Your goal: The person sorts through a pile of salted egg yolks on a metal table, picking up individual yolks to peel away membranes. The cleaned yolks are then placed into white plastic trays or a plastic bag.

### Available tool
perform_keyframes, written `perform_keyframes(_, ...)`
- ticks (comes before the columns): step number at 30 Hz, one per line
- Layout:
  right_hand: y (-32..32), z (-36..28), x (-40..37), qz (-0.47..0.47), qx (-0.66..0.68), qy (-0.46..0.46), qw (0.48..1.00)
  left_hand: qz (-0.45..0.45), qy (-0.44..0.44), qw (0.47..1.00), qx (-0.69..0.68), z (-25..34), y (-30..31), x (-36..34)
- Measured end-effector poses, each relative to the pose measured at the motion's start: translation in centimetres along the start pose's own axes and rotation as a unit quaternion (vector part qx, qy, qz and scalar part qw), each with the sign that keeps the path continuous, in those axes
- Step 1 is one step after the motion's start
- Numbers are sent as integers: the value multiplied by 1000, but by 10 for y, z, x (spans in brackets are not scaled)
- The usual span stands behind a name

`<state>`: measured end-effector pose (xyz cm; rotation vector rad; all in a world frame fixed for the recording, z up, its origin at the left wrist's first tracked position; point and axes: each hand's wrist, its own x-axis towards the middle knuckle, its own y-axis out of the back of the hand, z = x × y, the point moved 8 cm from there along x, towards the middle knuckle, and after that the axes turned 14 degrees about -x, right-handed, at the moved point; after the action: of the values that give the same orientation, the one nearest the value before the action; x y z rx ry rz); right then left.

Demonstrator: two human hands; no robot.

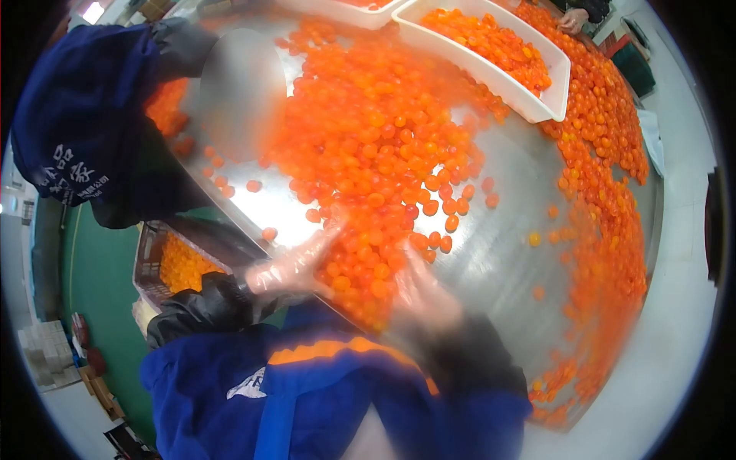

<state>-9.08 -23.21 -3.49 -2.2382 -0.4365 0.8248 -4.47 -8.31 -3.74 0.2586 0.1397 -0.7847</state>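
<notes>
Many round orange balls that look like salted egg yolks (376,146) lie heaped on a shiny metal table (498,238). My left hand (295,267), in a clear plastic glove, rests against the left side of the near end of the heap, thumb and fingers spread. On the opposite side, my right hand (425,291), also gloved and partly blurred, has its fingers stretched out along the yolks. The narrow near end of the heap sits between both palms, at the table's front edge. Neither hand is closed around a yolk.
A white tray (563,84) of yolks stands at the back, with another white tray (345,11) beside it. More yolks (606,207) line the right rim. A person in a dark blue cap (80,115) works at left; a crate (149,264) sits below. Another person's hand (573,21) shows top right.
</notes>
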Motion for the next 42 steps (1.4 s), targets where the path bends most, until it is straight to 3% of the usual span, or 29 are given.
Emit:
perform_keyframes(1, -9, -6, 8, 2, 4, 10, 1000, 3, -1, 1000, -1, 3, -4, 4)
perform_keyframes(3, -26, -28, 11, 5, -1, 11, 1000, 21, 11, 972, -233, 16, -8, 11)
perform_keyframes(4, -45, -53, 2, -9, -73, 37, 997, 29, 15, 938, -346, 23, -7, 11)
perform_keyframes(5, -61, -75, -2, -24, -146, 63, 987, 33, 13, 937, -349, 38, 0, 12)
perform_keyframes(6, -52, -89, 4, 110, -267, 71, 955, 83, 107, 892, -430, 40, 12, 12)
perform_keyframes(7, -55, -103, 9, 109, -272, 70, 953, 131, 198, 830, -504, 33, 18, 9)
perform_keyframes(8, -60, -119, 13, 78, -340, 71, 935, 149, 70, 846, -507, 38, 36, 16)
perform_keyframes(9, -62, -135, 20, 45, -406, 72, 910, 151, 65, 844, -511, 42, 43, 20)
perform_keyframes(10, -46, -153, 40, 14, -566, 126, 814, 183, 18, 832, -523, 52, 59, 22)
perform_keyframes(11, -46, -178, 40, 51, -635, 170, 752, 216, -30, 818, -532, 60, 75, 23)
perform_keyframes(12, -36, -195, 42, 70, -538, 158, 825, 269, -50, 854, -443, 63, 89, 23)
perform_keyframes(14, 3, -238, 63, 91, -456, 201, 862, 308, -24, 838, -449, 67, 101, 18)
perform_keyframes(15, 23, -264, 74, 128, -480, 207, 842, 343, 6, 823, -452, 62, 106, 14)
perform_keyframes(16, 53, -287, 95, 171, -508, 296, 791, 351, 5, 819, -454, 58, 110, 15)
perform_keyframes(17, 54, -302, 108, 235, -583, 257, 734, 357, 10, 827, -433, 55, 114, 16)
perform_keyframes(20, 75, -308, 163, 236, -613, 259, 708, 376, 38, 849, -368, 46, 116, 15)
perform_keyframes(22, 24, -304, 169, 234, -780, 261, 518, 379, 45, 843, -379, 42, 112, 21)
perform_keyframes(23, 21, -297, 181, 227, -781, 258, 522, 373, 42, 843, -386, 42, 111, 25)
perform_keyframes(25, 61, -280, 208, 320, -734, 90, 593, 363, 40, 815, -451, 37, 106, 26)
perform_keyframes(27, 97, -277, 232, 293, -718, 117, 620, 363, 62, 814, -449, 38, 102, 24)
perform_keyframes(29, 48, -263, 222, 172, -924, 299, 162, 342, 55, 827, -442, 36, 100, 22)
perform_keyframes(30, 65, -260, 229, 174, -924, 300, 160, 319, -9, 901, -294, 40, 102, 26)
perform_keyframes(32, 112, -262, 244, 211, -775, 287, 522, 269, -108, 956, 38, 53, 95, 28)
perform_keyframes(33, 111, -262, 239, 210, -776, 290, 520, 271, -111, 955, 39, 49, 91, 28)
perform_keyframes(36, 79, -254, 210, 237, -861, 164, 419, 283, -84, 955, -25, 48, 79, 27)
perform_keyframes(39, 0, -253, 146, 215, -870, 268, 354, 294, -88, 946, -109, 64, 76, 27)
perform_keyframes(40, -1, -252, 134, 205, -840, 303, 401, 299, -70, 929, -208, 61, 73, 29)
perform_keyframes(41, -13, -244, 118, 206, -840, 303, 400, 299, -48, 902, -308, 57, 66, 31)
perform_keyframes(42, -40, -233, 98, 157, -794, 343, 476, 296, -49, 902, -309, 62, 63, 34)
